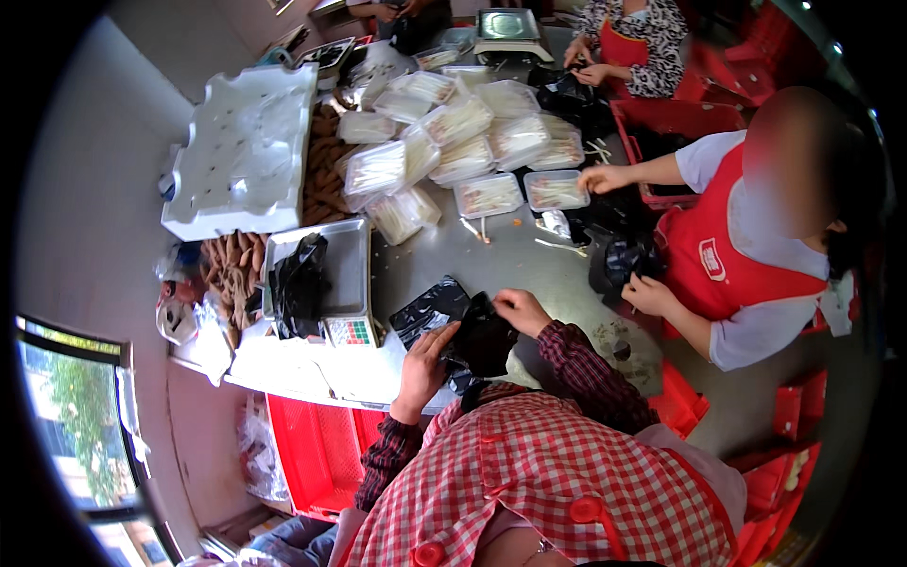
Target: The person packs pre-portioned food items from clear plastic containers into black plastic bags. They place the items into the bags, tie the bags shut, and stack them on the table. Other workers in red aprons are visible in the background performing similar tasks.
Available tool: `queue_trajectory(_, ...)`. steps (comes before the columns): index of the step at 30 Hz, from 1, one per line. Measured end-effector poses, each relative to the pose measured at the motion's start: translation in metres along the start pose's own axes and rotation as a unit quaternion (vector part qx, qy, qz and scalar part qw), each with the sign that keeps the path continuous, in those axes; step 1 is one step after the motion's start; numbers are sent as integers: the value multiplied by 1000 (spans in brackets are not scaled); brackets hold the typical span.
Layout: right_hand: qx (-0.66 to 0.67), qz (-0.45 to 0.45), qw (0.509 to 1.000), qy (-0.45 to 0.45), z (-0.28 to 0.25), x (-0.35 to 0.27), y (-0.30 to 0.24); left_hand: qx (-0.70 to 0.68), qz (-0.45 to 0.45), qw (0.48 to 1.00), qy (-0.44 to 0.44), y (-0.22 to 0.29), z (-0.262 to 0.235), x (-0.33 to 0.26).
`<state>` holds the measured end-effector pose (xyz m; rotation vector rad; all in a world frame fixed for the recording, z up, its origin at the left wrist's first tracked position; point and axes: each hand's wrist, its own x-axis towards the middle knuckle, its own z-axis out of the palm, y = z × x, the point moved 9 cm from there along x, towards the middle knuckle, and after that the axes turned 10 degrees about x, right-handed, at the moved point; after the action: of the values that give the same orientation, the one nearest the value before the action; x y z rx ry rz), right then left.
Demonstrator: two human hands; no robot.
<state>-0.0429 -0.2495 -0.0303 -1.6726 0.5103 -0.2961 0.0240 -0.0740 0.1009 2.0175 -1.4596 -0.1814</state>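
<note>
A black plastic bag (484, 340) lies at the near edge of the metal table, between my hands. My left hand (425, 370) rests against the bag's left side, its fingers stretched out and close together. At the bag's upper right, the curled fingers of my right hand (522, 312) pinch its edge. Another flat part of black plastic (431, 310) spreads just beyond my left fingertips; whether it is the same bag I cannot tell. To the left stands a digital scale (355, 332) with a metal pan, and a crumpled black bag (300, 283) sits on that pan.
Clear trays of pale sticks (463, 142) are piled mid-table. Behind the scale stand a white foam box (244, 151) and brown roots (231, 265). A co-worker in a red apron (737, 236) handles a tray (556, 190) and black bag at right. A red crate (316, 454) is below left.
</note>
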Motion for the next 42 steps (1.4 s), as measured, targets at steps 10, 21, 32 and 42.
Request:
queue_trajectory(10, -236, -22, 959, 156, -51, -16, 6, -167, -186, 967, 41, -56, -15, -23)
queue_trajectory(21, -287, -163, 891, -312, 161, -61, 89, -364, -239, 869, 236, -48, -66, 6)
queue_trajectory(32, -366, -13, 896, -253, 68, -73, 36, -552, -323, 702, 315, -118, -58, -34)
queue_trajectory(42, 497, 183, 848, -25, 52, -37, -50, -719, -350, 585, 136, -54, 54, -13)
